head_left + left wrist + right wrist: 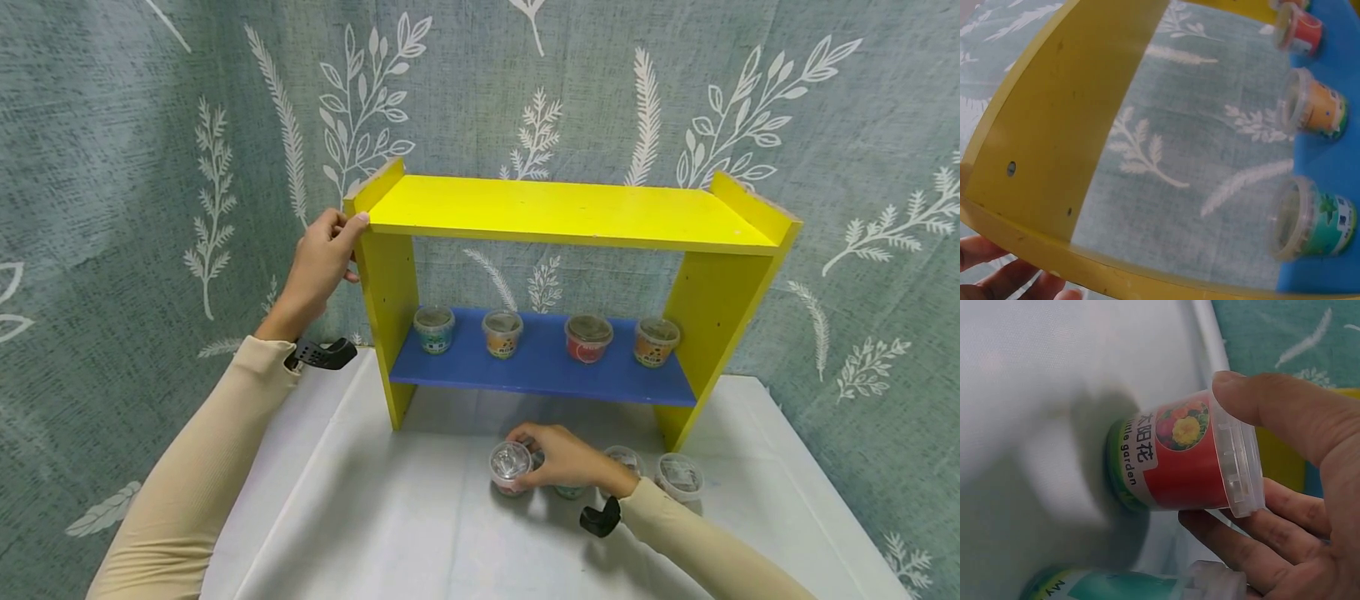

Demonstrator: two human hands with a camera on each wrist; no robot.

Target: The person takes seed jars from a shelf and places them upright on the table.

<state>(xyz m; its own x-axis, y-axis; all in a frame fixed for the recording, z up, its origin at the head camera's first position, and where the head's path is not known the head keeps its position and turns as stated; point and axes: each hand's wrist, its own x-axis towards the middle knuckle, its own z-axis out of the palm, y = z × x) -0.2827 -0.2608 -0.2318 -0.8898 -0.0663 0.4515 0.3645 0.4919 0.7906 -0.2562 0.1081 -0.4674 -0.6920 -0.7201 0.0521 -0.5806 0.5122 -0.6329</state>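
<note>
My left hand grips the upper left corner of a yellow shelf unit, thumb on the front edge and fingers around the outer side. Down on the white table, my right hand holds a small lidded plastic cup by its rim, thumb on one side and fingers on the other. Its red label carries a flower picture. Beside it, partly behind the hand, is a teal-labelled cup. Two more lidded cups, one a clear-topped cup, are near the right forearm.
On the blue middle board stand a teal cup, an orange cup, a red cup and another orange cup, in a row. A leaf-patterned curtain hangs behind and at the sides.
</note>
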